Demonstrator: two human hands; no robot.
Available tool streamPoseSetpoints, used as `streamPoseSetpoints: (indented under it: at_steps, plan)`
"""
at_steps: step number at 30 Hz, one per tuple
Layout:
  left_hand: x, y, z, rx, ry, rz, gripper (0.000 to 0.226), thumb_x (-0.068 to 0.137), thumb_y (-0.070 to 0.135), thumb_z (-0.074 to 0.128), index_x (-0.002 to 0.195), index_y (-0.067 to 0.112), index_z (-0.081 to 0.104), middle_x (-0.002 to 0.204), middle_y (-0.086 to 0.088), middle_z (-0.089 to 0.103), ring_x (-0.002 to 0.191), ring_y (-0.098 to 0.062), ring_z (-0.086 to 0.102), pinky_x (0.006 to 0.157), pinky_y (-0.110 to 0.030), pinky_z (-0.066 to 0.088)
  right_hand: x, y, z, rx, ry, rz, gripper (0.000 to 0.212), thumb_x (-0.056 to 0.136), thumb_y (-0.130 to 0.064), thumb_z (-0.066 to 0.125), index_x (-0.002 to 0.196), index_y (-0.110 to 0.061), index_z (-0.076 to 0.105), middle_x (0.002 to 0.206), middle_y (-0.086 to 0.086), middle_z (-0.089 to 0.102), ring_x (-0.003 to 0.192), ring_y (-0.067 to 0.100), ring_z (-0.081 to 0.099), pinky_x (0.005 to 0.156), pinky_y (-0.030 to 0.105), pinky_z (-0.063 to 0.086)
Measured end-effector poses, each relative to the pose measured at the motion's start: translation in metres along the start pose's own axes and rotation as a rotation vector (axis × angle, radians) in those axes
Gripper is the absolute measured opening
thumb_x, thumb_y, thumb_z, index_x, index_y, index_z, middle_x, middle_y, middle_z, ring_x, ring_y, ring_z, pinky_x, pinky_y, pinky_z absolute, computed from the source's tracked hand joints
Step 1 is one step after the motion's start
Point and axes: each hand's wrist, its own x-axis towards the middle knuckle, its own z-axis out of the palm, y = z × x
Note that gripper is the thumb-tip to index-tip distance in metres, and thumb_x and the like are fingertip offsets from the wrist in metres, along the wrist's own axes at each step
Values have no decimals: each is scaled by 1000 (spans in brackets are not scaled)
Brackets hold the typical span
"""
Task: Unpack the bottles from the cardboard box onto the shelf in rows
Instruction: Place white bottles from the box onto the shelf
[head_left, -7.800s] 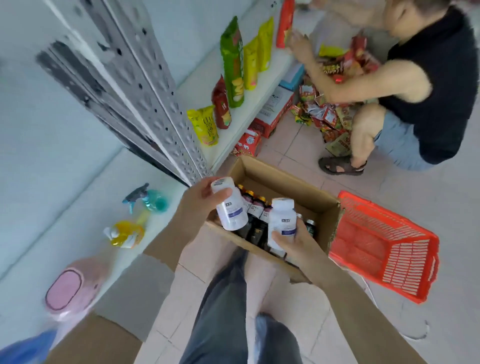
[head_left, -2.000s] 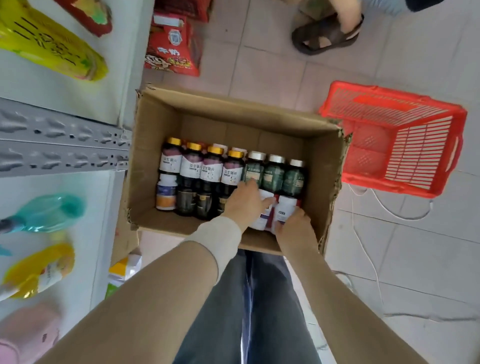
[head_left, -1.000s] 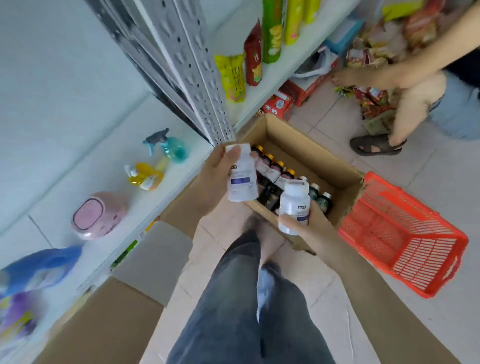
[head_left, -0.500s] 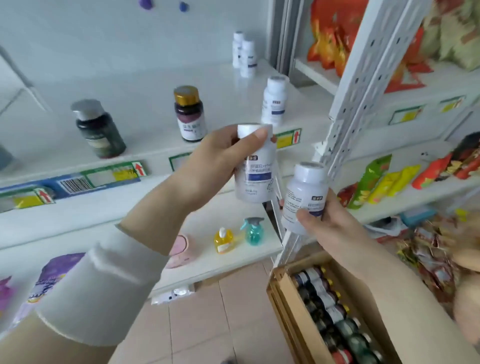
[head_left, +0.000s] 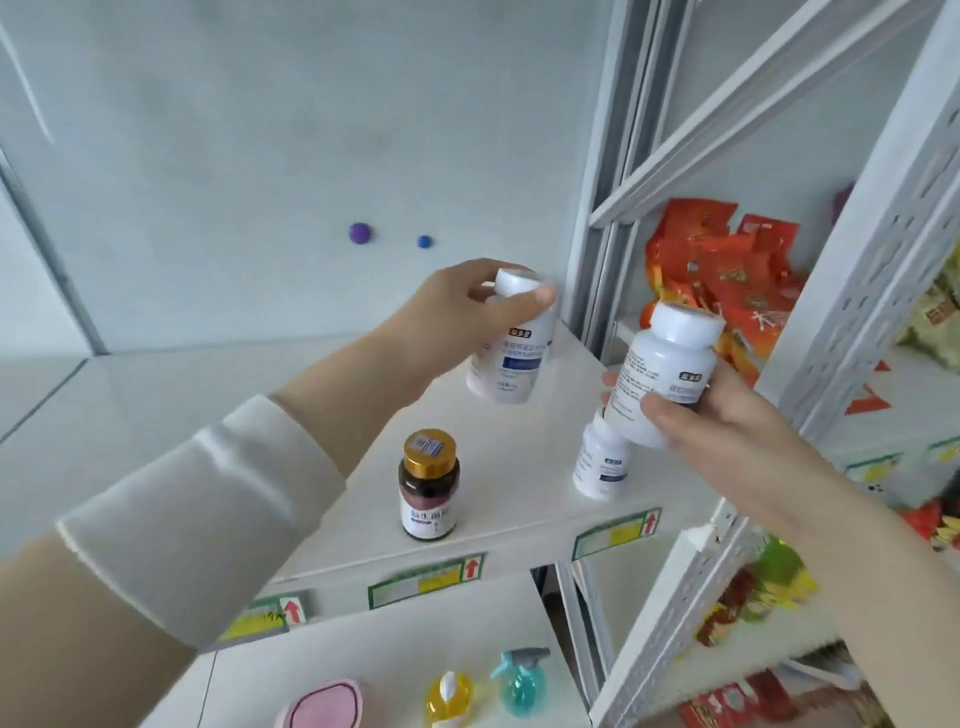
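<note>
- The left hand (head_left: 457, 317) reaches over the shelf (head_left: 519, 478) toward its back right corner, fingers (head_left: 519, 304) closed around the neck and cap of a white bottle (head_left: 511, 358) with a blue label.
- That bottle is tilted, its base lifted off the shelf surface; whether any part touches the shelf cannot be told.
- The right hand (head_left: 722, 415) is raised near the shelf's right edge, fingers wrapped around the lower body of a second white bottle (head_left: 662, 369), which leans with its cap up and to the right.
- A third white bottle (head_left: 600, 467) stands upright on the shelf near the front right corner, partly hidden behind the bottle in the right hand.
- A dark bottle (head_left: 428, 486) with a gold cap stands upright near the front edge, left of the third white bottle and well apart from it.
- Price tags (head_left: 426, 577) with red arrows sit along the shelf's front edge.
- A white sleeve (head_left: 202, 514) covers the left forearm.
- On the lower shelf (head_left: 389, 660), a yellow bottle (head_left: 449, 699) and a teal spray bottle (head_left: 522, 680) stand side by side, with a pink item (head_left: 324, 706) to their left.
- Red snack bags (head_left: 722, 275) fill the neighbouring shelf bay to the right, beyond the perforated upright (head_left: 872, 291).
- Two small round magnets (head_left: 360, 233), one purple and one blue, sit on the back wall.
- The cardboard box is out of view.
</note>
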Motion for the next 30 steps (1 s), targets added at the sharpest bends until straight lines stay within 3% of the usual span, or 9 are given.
streamPoseSetpoints:
  at_steps: [3,5,7,9,12,16,20,23,30]
  plan:
    - [50,-11,7,-13,14,-42,32,86,30,65,115,17,62,110,-7,66,96,-16,64,82,-23,51,43,-3,-17,-78,35,-34,92,39,-61,82,118,-29,50,105,-13,69,99,0,65,80,16,53]
    - [81,-20,15,-36,25,-74,30,84,23,69,112,14,62,111,-8,66,102,-20,64,95,-33,51,68,2,-29,-118,30,-36,64,60,-38,79,117,-27,49,108,-9,66,101,5,63,95,27,50]
    - [110,-29,24,-29,26,-106,27,82,16,70,107,14,63,107,-8,65,100,-20,63,100,-37,48,91,15,-40,-189,45,-34,51,73,-18,72,119,-25,48,113,-5,64,105,8,60,100,33,45]
    - [134,-40,35,51,23,-122,29,80,17,72,107,13,63,105,-6,64,96,-19,61,96,-34,50,110,30,-48,-232,64,-13,52,75,-14,72,122,-23,50,118,-2,63,109,12,59,99,33,45]
    - [160,-55,50,212,7,-115,35,78,23,74,110,15,64,101,1,61,92,-15,56,73,-19,45,130,59,-56,-261,51,48,52,73,-11,75,120,-16,53,116,5,65,109,21,59,97,36,47]
    - [184,-76,65,309,-42,-110,40,75,28,76,111,15,65,99,4,61,108,-16,56,78,-20,43,140,97,-57,-301,14,156,46,68,-8,80,105,-21,57,110,7,66,104,26,61,94,43,49]
    - [194,-89,76,370,-122,-109,42,74,29,77,112,17,64,99,7,60,87,-9,56,57,-11,41,139,118,-54,-337,-54,232,47,67,-10,80,100,-32,54,104,-2,68,99,16,65,89,31,53]
    - [196,-95,77,420,-161,-87,37,75,30,76,108,19,66,92,10,57,76,0,52,51,0,38,137,124,-49,-312,-58,246,51,65,-8,81,102,-31,54,108,1,68,101,17,65,91,36,53]
    - [197,-103,72,453,-172,-52,40,73,33,77,107,20,63,86,15,54,71,5,50,52,4,35,135,127,-37,-307,-51,214,60,49,-21,84,98,-32,53,105,-7,68,98,13,67,92,42,53]
